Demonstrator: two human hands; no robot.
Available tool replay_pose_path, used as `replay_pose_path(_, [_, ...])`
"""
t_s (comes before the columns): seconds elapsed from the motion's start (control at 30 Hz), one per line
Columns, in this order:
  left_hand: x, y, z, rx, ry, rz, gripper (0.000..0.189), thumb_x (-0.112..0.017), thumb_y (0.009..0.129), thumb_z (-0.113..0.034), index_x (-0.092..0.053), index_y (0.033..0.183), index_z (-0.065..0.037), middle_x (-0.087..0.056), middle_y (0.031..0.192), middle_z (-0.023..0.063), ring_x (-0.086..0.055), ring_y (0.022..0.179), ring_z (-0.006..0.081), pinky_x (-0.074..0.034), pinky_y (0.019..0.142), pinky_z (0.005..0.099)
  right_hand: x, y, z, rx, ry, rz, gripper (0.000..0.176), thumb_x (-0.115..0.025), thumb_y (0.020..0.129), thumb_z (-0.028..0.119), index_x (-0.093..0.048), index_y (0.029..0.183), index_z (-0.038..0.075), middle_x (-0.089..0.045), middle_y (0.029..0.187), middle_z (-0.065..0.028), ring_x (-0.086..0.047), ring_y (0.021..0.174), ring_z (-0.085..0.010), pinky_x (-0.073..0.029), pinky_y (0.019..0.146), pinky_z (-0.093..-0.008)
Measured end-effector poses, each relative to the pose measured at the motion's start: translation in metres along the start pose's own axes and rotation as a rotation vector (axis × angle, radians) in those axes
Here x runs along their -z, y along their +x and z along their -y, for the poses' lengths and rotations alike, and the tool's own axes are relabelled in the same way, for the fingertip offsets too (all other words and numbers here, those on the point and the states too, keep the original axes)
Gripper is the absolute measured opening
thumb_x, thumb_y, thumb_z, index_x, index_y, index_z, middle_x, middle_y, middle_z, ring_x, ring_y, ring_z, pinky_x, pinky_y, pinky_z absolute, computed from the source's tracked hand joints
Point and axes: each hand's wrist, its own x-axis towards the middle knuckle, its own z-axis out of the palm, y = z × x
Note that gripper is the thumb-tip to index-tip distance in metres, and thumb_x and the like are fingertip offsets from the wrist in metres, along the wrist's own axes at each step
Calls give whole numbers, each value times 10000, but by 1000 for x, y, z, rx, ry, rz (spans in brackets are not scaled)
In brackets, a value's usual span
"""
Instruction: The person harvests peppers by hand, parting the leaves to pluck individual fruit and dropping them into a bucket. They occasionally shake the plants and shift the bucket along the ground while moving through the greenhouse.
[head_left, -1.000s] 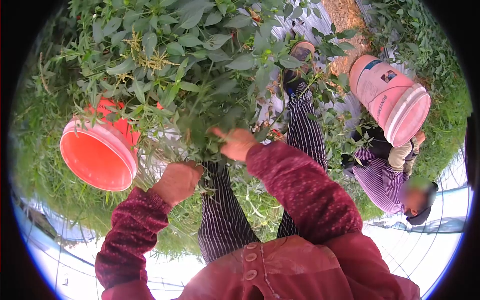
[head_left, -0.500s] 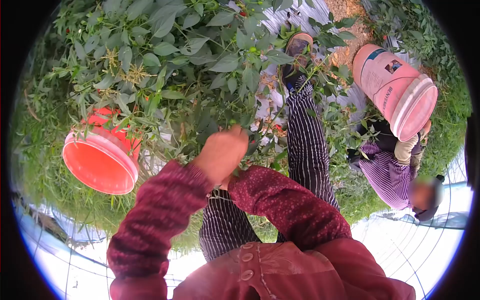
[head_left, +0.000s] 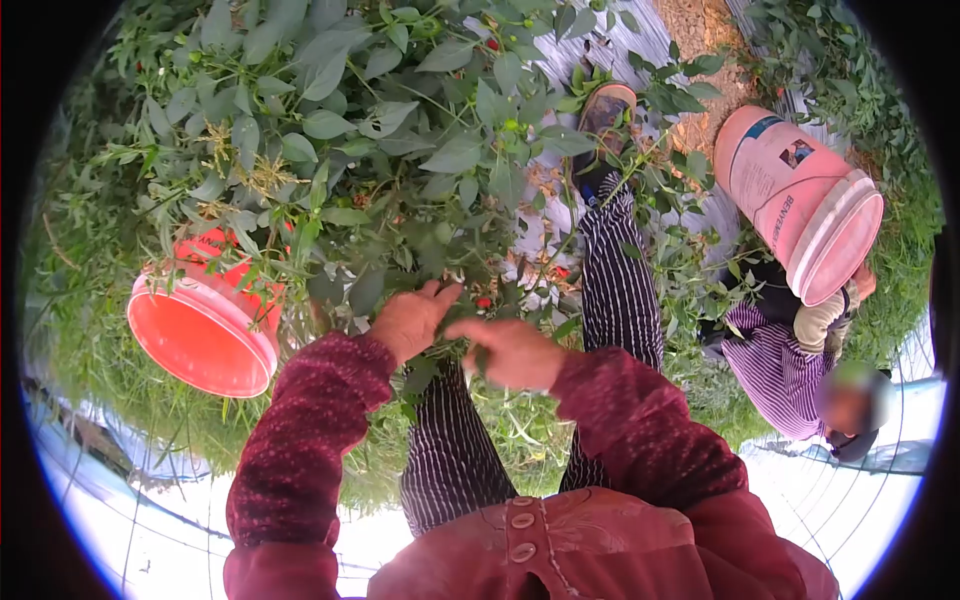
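Honestly, just part the leaves (head_left: 367, 292) gently: the red fruit (head_left: 484, 301) sits just past both hands' fingertips. Left hand (head_left: 412, 322) is partly spread, right hand (head_left: 512, 354) half-curled; can't tell if either grips anything.

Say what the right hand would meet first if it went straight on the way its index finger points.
Most likely the left hand, which lies directly ahead of the right hand in the picture; depth is unclear, so it might pass above or below instead.

L hand (head_left: 412, 320), R hand (head_left: 515, 354) just beside, arms (head_left: 300, 455) fwd
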Motion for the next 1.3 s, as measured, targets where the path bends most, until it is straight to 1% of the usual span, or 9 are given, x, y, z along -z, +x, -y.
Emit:
replay_pose_path(0.13, [26, 11, -20, -96, -32, -272, 493, -575, 753, -26, -470, 1233, -60, -520, 1201, 153, -623, 865, 339, -529, 732, 396, 26, 12, -13, -68, 22, -411, 461, -587, 796, 69, -466, 1240, 99, -611, 798, -84, -594, 698, -194, -488, 676, -313])
replay_pose_path(0.23, [55, 14, -45, -114, -195, -481, 429, -594, 798, -101, -505, 1215, -55, -529, 1209, 165, -615, 907, 336, -516, 766, 394, 31, 18, -15, 31, 59, -657, 444, -593, 736, 45, -485, 1165, 74, -630, 854, -157, -631, 794, -320, -495, 719, -387])
replay_pose_path(0.53, [68, 28, -54, -45, -623, -464, 236, -604, 858, -165, -579, 1044, -22, -624, 906, 193, -618, 811, 334, -487, 692, 369, 22, 31, -19, 156, 141, -701, 569, -542, 703, -17, -436, 1255, 68, -628, 967, -216, -593, 924, -402, -476, 782, -439])
replay_pose_path(0.67, [78, 33, -44, 40, -329, -528, 127, -576, 865, -126, -579, 940, -23, -606, 794, 194, -602, 746, 376, -479, 645, 407, 30, 25, -8, 127, 151, -707, 507, -567, 759, 19, -468, 1254, 65, -627, 1011, -177, -624, 935, -318, -504, 758, -377])
replay_pose_path(0.73, [88, 36, -40, 138, -208, -510, 129, -515, 881, -167, -552, 898, -44, -606, 810, 194, -598, 801, 382, -470, 683, 467, 41, 16, 9, 92, 904, -513, 365, -536, 858, 29, -502, 1220, 60, -611, 1111, -59, -622, 942, -151, -510, 689, -266])
replay_pose_path(0.83, [94, 37, -55, 111, -10, -487, 125, -551, 819, -109, -552, 928, -50, -613, 919, 165, -607, 817, 372, -485, 668, 454, 51, 13, 8, 195, 1103, -639, 220, -523, 919, 92, -574, 1131, 108, -574, 1013, 38, -578, 807, -71, -485, 576, -207])
replay_pose_path(1.03, [123, 47, -136, -45, -68, -388, 268, -522, 787, -7, -580, 1042, -68, -579, 977, 155, -595, 881, 368, -508, 718, 452, 50, 25, -11, 131, 1249, -852, 168, -533, 926, 117, -609, 1076, 108, -590, 951, 27, -568, 721, -67, -469, 494, -202])
replay_pose_path(1.13, [143, 81, -141, -314, -168, -706, 314, -517, 766, 19, -574, 1069, -44, -563, 1081, 181, -591, 897, 364, -513, 779, 426, 52, 28, -3, 206, 1474, -824, 223, -520, 909, 61, -579, 1125, 67, -612, 882, -17, -577, 681, -73, -483, 505, -209])
replay_pose_path(1.3, [203, 142, -121, -55, 651, -698, 261, -554, 712, 2, -569, 972, -12, -570, 1077, 192, -584, 930, 328, -498, 789, 384, 54, 24, 0, 186, 957, -804, 389, -544, 823, -13, -539, 1195, 99, -578, 1072, -46, -608, 819, -124, -502, 615, -244])
